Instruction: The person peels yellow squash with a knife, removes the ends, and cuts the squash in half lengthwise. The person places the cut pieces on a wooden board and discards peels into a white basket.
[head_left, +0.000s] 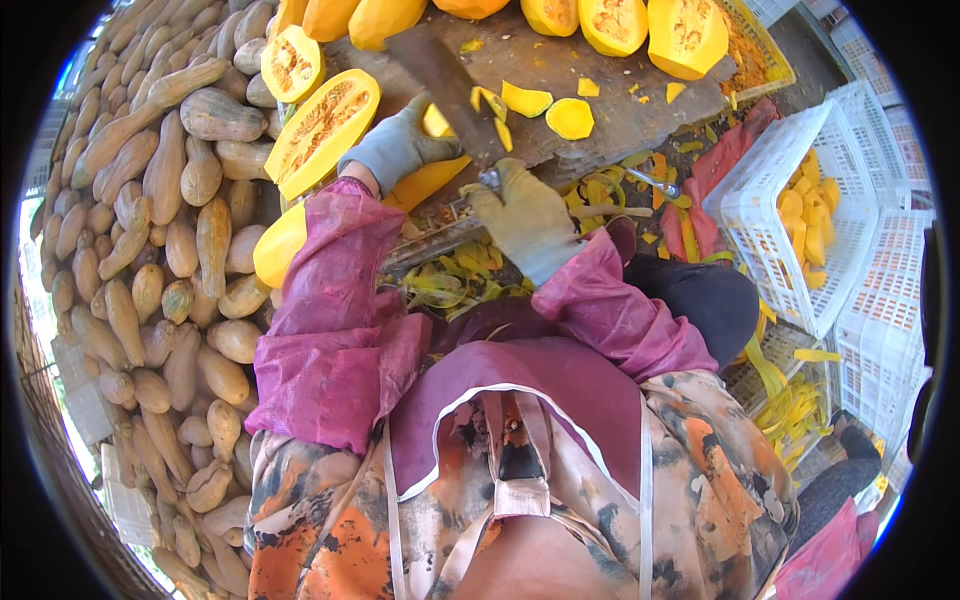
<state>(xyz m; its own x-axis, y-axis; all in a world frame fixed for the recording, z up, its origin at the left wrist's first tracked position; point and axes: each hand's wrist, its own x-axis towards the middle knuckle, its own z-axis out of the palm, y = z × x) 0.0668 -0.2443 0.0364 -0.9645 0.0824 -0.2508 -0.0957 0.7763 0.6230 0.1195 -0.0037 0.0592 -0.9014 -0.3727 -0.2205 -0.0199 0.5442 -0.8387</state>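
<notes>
My gloved right hand (521, 214) grips the handle of a broad cleaver (450, 90), its blade slanting up and left over a worn wooden board (607, 97). Slices of peeled yellow squash cling to the blade. My left hand (405, 142), in a grey glove, holds a piece of peeled squash (436, 121) just left of the blade. Cut slices (570, 118) lie on the board right of the cleaver. Beside my left wrist rests a large halved squash (322, 135), its seeds showing. Another peeled piece (427, 184) lies below my left hand.
Unpeeled squashes (180, 247) are heaped at left. More halves (613, 26) line the board's far edge. A yellow crate (784, 75) holds orange pulp. At right, a white plastic crate (757, 247) contains squash chunks. A peeler (652, 182) and peelings (465, 274) lie nearby. Another person's sleeve (825, 551) shows lower right.
</notes>
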